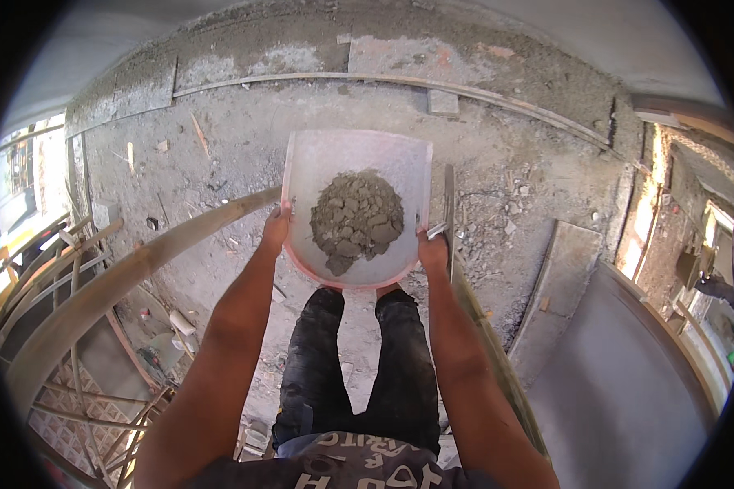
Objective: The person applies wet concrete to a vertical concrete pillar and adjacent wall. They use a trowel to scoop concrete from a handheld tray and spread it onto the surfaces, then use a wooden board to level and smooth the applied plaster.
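Note:
Both hands carry a shallow, pale pinkish pan in front of my legs, with a straight far edge and a rounded near rim. A heap of crumbly grey mortar lies in its middle. My left hand is closed on the pan's left rim, fingers partly hidden beneath it. On the opposite rim my right hand is closed too. A small silvery metal piece shows beside the right fingers; I cannot tell whether it is held.
A long wooden pole slants up on the left, near more poles. Along the far wall runs a thin board. Rubble litters the dusty floor. To the right lie a plank and a large grey panel.

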Tool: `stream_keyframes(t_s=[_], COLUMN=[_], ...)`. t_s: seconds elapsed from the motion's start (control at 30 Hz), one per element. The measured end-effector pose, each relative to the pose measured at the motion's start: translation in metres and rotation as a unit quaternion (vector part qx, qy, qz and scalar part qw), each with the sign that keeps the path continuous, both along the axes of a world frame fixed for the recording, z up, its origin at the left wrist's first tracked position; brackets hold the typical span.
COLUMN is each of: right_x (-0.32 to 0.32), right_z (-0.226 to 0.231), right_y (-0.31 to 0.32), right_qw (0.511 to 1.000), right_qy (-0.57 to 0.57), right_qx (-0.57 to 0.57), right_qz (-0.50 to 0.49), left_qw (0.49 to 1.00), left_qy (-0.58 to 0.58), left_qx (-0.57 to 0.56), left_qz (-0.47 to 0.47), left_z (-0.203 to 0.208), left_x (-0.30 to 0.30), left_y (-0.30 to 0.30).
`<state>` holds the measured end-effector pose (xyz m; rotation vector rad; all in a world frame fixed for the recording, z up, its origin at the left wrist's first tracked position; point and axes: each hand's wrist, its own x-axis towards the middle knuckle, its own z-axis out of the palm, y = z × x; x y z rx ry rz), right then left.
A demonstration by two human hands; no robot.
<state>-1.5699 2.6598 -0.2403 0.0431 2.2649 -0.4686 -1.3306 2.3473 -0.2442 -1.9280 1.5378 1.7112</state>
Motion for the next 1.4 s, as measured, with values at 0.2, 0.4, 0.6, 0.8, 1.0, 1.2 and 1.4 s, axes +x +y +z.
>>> stream_keyframes(t_s=[0.2, 0.4, 0.6, 0.8, 1.0, 1.2, 1.4], right_x=[-0.022, -0.039, -0.021, -0.031, -0.155, -0.248, -0.268], right_z=[-0.145, -0.206, -0.132, 0.025, 0.162, 0.244, 0.274], right_y=[-0.039, -0.052, -0.008, 0.075, 0.045, 0.074, 0.076], right_qw=[1.0, 0.999, 0.996, 0.99, 0.992, 0.979, 0.98], right_qy=[0.025, 0.04, 0.018, -0.018, 0.053, 0.146, 0.137], right_qx=[0.012, 0.025, 0.082, 0.143, 0.108, 0.085, 0.066], right_qz=[-0.008, 0.008, -0.004, 0.005, -0.044, -0.116, -0.126], left_qw=[0.99, 0.918, 0.851, 0.889, 0.936, 0.912, 0.909], left_qy=[-0.049, -0.124, -0.213, -0.189, 0.036, 0.099, -0.022], left_qx=[0.041, -0.121, -0.043, 0.178, 0.149, 0.136, 0.255], left_qz=[-0.126, -0.357, -0.478, -0.378, -0.316, -0.374, -0.328], left_z=[-0.163, -0.251, -0.19, 0.122, 0.33, 0.377, 0.288], left_x=[-0.071, -0.116, -0.004, 0.038, -0.143, -0.25, -0.241], left_y=[-0.066, -0.106, -0.056, 0.067, -0.003, 0.015, -0.052])
